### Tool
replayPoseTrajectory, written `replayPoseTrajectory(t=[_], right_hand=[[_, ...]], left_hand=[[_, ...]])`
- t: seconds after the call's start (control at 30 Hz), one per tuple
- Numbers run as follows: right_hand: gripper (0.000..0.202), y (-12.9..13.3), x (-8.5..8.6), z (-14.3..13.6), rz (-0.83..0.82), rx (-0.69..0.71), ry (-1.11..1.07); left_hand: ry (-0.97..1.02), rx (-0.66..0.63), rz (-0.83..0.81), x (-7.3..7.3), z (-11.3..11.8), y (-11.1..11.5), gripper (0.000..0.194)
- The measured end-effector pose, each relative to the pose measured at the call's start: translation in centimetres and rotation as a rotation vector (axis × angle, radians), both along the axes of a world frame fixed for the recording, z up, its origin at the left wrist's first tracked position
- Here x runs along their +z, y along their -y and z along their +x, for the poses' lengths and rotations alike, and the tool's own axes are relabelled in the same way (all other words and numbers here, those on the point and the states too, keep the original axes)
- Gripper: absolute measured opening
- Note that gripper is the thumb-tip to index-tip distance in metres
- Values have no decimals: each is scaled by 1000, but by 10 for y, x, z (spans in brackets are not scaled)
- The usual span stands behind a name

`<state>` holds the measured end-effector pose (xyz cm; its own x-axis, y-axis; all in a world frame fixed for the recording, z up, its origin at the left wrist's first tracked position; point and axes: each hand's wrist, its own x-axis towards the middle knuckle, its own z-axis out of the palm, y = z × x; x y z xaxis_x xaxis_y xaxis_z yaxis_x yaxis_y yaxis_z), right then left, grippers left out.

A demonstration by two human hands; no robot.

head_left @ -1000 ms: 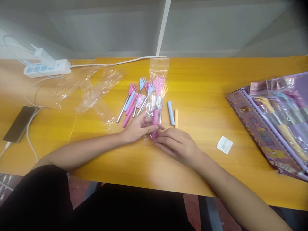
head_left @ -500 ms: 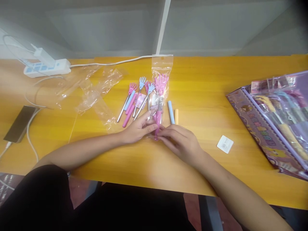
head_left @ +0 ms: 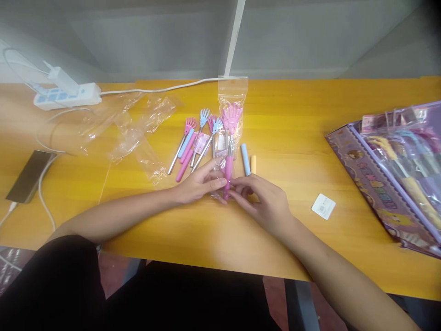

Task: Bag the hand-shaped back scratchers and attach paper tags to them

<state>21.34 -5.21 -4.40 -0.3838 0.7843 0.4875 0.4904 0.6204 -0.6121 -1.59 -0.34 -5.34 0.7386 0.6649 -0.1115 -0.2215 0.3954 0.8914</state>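
Note:
My left hand (head_left: pixel 198 185) is closed round the lower part of a pink hand-shaped back scratcher (head_left: pixel 228 164) and a clear plastic bag (head_left: pixel 233 94). The scratcher lies over the bag or in it; which one I cannot tell. My right hand (head_left: pixel 267 198) pinches at the bottom end of the pink handle, thumb and fingers close together. To the left lie blue-headed (head_left: pixel 204 117) and pink-headed scratchers (head_left: pixel 190 125) with metal rods, loose pink tubes (head_left: pixel 185 166) and a small pink card (head_left: pixel 200 143). A blue tube (head_left: pixel 245 159) and a yellow tube (head_left: pixel 253 164) lie right of the bag.
Crumpled clear bags (head_left: pixel 148 128) lie left of centre. A white power strip (head_left: pixel 69 96) with cables and a dark phone-like device (head_left: pixel 31 176) are at the far left. Rightward are a white label (head_left: pixel 323 206) and a purple box (head_left: pixel 372 184) holding bagged scratchers.
The pink scratcher in my hands has turned slightly more upright. The fingers of my right hand have shifted and spread a little at its lower end. My left hand has hardly moved.

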Motion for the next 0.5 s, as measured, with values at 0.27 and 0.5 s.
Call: replayPoseTrajectory(t=[0.27, 0.5], right_hand=[[20, 1, 1, -1, 1, -56, 11], [22, 0, -1, -1, -87, -130, -34]], left_hand=[[-20, 4, 34, -12, 2, 3, 98], [-50, 26, 51, -13, 2, 2, 89]])
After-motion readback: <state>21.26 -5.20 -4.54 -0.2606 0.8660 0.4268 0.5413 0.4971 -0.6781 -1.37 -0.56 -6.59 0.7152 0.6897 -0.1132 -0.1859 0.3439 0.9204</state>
